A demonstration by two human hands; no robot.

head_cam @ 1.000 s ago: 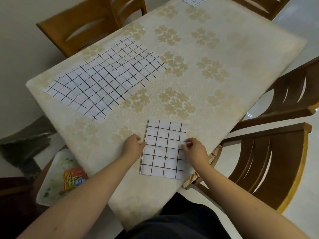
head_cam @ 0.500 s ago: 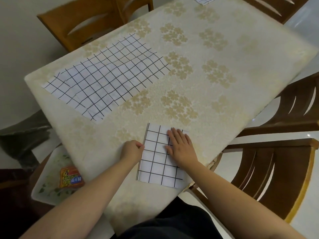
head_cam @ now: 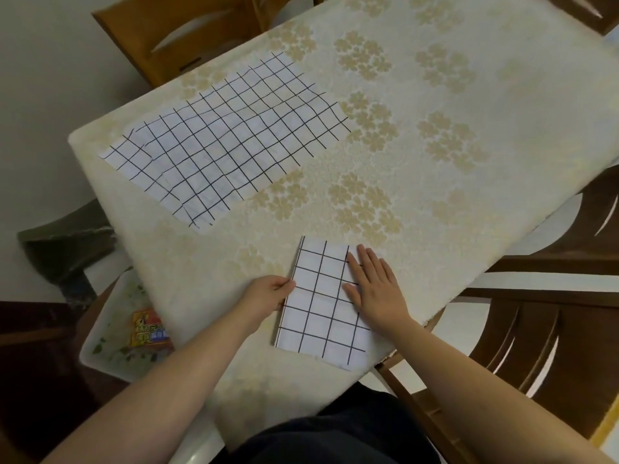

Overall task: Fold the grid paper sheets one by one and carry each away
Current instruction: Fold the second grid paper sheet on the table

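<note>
Folded grid sheet (head_cam: 318, 296) lies at near edge of table (head_cam: 435, 162), cream floral cloth. Left hand (head_cam: 268, 293) pinches its left edge; right hand (head_cam: 373, 286) flat on top, fingers straight. Unfolded grid sheet (head_cam: 221, 142) far left. Wooden chairs (head_cam: 187, 31) around, white tray (head_cam: 110, 333) below left.

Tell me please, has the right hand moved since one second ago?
Yes. The right hand left the folded grid paper's right edge and now lies flat on top of it, shifted inward toward the left hand.

Folded grid sheet (head_cam: 320, 298) near table (head_cam: 435, 182) edge, right hand (head_cam: 375, 289) flat on it, left hand (head_cam: 268, 294) pinching its left edge, unfolded sheet (head_cam: 221, 142) beyond
</note>
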